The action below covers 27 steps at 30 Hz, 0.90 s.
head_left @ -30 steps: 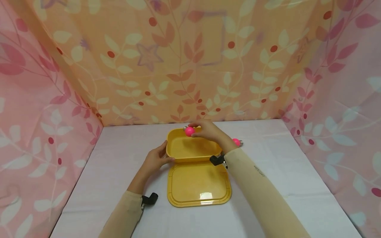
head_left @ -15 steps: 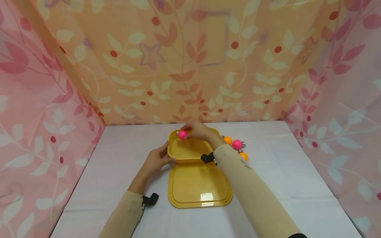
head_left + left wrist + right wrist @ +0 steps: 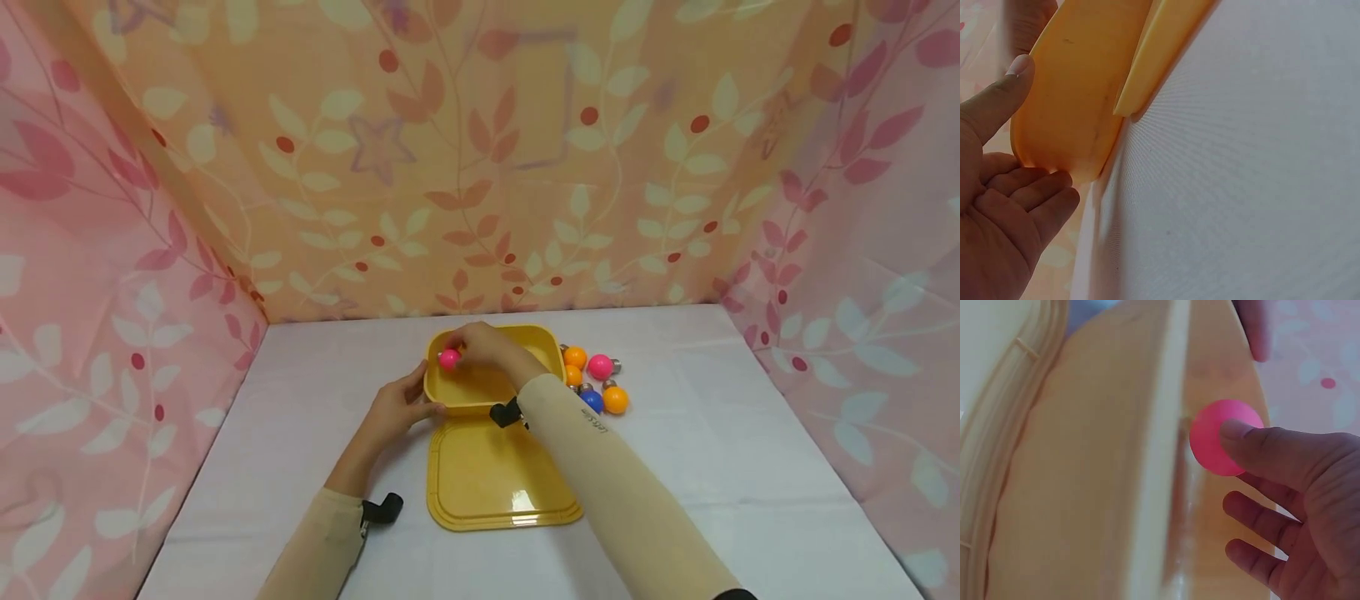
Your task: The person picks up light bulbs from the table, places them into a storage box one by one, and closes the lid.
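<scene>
A yellow plastic box [image 3: 551, 340] stands on the white-covered table, its lid [image 3: 483, 483] folded down flat toward me. My left hand [image 3: 393, 407] holds the box at its left end; the left wrist view puts the thumb on the front wall and the fingers around the corner. Inside the box's left part, my right hand [image 3: 483, 343] pinches a pink light bulb [image 3: 449, 359] between thumb and finger, its silver base pointing left. In the right wrist view the pink bulb [image 3: 1210, 437] is under the thumb, while two other fingers [image 3: 1260, 519] stay off it.
Right of the box lie several bulbs: another pink bulb [image 3: 601, 367], orange bulbs [image 3: 616, 400] and a blue bulb [image 3: 592, 402], partly behind my right sleeve [image 3: 615, 475]. A patterned orange curtain [image 3: 480, 167] closes off the back, with pink cloth [image 3: 847, 275] at the sides.
My right hand has moved left and down with the pink bulb, from the back rim into the box's left part. More bulbs show beside the box. The left hand keeps its place.
</scene>
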{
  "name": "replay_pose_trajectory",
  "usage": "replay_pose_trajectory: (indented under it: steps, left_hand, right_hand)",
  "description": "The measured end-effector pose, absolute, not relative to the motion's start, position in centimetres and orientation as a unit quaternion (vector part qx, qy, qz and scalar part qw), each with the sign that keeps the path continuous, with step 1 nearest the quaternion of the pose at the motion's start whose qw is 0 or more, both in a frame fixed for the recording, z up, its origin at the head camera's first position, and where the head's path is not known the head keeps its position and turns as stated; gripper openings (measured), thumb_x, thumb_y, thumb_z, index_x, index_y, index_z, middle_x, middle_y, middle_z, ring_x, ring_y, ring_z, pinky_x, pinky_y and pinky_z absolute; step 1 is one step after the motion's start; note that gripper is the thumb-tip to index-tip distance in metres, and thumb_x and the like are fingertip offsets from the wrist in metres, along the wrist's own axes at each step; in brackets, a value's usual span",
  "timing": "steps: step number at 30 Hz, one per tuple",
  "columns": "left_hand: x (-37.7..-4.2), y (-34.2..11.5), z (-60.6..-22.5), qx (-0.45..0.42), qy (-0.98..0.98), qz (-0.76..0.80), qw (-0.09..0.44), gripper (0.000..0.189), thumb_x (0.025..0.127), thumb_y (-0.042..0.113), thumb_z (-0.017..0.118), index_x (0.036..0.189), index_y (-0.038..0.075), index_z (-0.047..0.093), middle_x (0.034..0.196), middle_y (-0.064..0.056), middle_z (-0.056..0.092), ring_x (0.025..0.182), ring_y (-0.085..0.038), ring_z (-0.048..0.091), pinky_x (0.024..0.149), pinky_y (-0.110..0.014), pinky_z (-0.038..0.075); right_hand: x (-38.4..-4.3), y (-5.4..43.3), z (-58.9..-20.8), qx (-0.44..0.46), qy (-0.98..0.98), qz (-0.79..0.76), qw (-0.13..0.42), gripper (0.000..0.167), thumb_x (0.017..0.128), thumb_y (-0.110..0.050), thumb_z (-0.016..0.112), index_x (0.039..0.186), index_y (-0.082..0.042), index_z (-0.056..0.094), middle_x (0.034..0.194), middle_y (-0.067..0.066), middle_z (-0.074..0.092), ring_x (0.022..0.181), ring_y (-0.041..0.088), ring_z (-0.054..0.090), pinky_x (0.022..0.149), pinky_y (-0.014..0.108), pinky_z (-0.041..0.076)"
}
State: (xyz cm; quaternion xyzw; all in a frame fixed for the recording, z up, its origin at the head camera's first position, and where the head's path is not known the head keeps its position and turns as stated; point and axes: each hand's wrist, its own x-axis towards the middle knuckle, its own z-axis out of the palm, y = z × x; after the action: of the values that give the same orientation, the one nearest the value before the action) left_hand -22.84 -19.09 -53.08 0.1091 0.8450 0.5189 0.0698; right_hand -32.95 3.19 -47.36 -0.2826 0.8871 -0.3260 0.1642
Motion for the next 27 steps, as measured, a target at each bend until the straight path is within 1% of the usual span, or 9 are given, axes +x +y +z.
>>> replay_pose_trajectory:
  steps: [2, 4, 9, 13, 20, 23, 27]
  left_hand:
    - [-22.7, -19.1, -53.1, 0.109, 0.844, 0.520, 0.070, 0.098, 0.081, 0.034, 0.089, 0.160, 0.014, 0.035, 0.162, -0.005, 0.038, 0.143, -0.023, 0.048, 0.116, -0.040, 0.041]
    - [-22.7, -19.2, -53.2, 0.110, 0.843, 0.522, 0.068, 0.099, 0.080, 0.035, 0.089, 0.160, 0.014, 0.034, 0.162, -0.005, 0.038, 0.143, -0.023, 0.048, 0.115, -0.040, 0.041]
    - [-22.7, -19.4, -53.3, 0.111, 0.845, 0.520, 0.062, 0.100, 0.079, 0.037, 0.089, 0.160, 0.014, 0.034, 0.162, -0.006, 0.040, 0.142, -0.023, 0.049, 0.114, -0.039, 0.043]
    - [-22.7, -19.4, -53.1, 0.112, 0.844, 0.521, 0.061, 0.099, 0.079, 0.036, 0.089, 0.160, 0.014, 0.035, 0.162, -0.007, 0.040, 0.141, -0.024, 0.050, 0.113, -0.039, 0.044]
    - [-22.8, -19.3, -53.1, 0.112, 0.842, 0.524, 0.063, 0.100, 0.078, 0.039, 0.089, 0.159, 0.014, 0.036, 0.161, -0.007, 0.041, 0.141, -0.024, 0.051, 0.113, -0.039, 0.044]
    - [-22.8, -19.2, -53.1, 0.115, 0.841, 0.524, 0.066, 0.102, 0.077, 0.041, 0.089, 0.159, 0.014, 0.036, 0.161, -0.006, 0.040, 0.141, -0.024, 0.050, 0.113, -0.038, 0.044]
    - [-22.8, -19.1, -53.2, 0.112, 0.841, 0.525, 0.069, 0.104, 0.076, 0.043, 0.089, 0.160, 0.014, 0.035, 0.162, -0.006, 0.040, 0.142, -0.024, 0.049, 0.114, -0.039, 0.043]
  right_hand:
    - [-32.8, 3.0, -47.6, -0.280, 0.886, -0.328, 0.167, 0.029, 0.095, -0.017, 0.075, 0.122, -0.009, 0.074, 0.109, 0.000, 0.072, 0.102, 0.022, 0.062, 0.103, 0.036, 0.052]
    - [-32.8, 2.9, -47.6, -0.278, 0.887, -0.330, 0.167, 0.030, 0.094, -0.018, 0.076, 0.123, -0.009, 0.073, 0.110, 0.001, 0.072, 0.103, 0.022, 0.062, 0.103, 0.036, 0.052]
    - [-32.7, 2.6, -47.0, -0.276, 0.894, -0.315, 0.157, 0.039, 0.090, -0.020, 0.080, 0.127, -0.009, 0.072, 0.123, 0.003, 0.072, 0.117, 0.022, 0.062, 0.113, 0.040, 0.047]
    - [-32.3, 2.5, -45.8, -0.295, 0.900, -0.292, 0.132, 0.040, 0.090, -0.022, 0.081, 0.127, -0.009, 0.072, 0.126, 0.004, 0.072, 0.123, 0.023, 0.062, 0.116, 0.040, 0.045]
    - [-30.2, 3.9, -43.3, -0.325, 0.903, -0.268, 0.084, 0.042, 0.091, -0.022, 0.079, 0.130, -0.010, 0.071, 0.130, 0.004, 0.070, 0.126, 0.024, 0.059, 0.115, 0.041, 0.045]
    - [-28.8, 5.2, -42.8, -0.318, 0.901, -0.286, 0.075, 0.043, 0.092, -0.023, 0.078, 0.132, -0.010, 0.069, 0.132, 0.003, 0.068, 0.128, 0.025, 0.058, 0.115, 0.042, 0.046]
    - [-27.0, 7.0, -42.4, -0.308, 0.898, -0.310, 0.056, 0.042, 0.093, -0.027, 0.078, 0.132, -0.014, 0.069, 0.135, 0.001, 0.066, 0.131, 0.024, 0.056, 0.117, 0.043, 0.044]
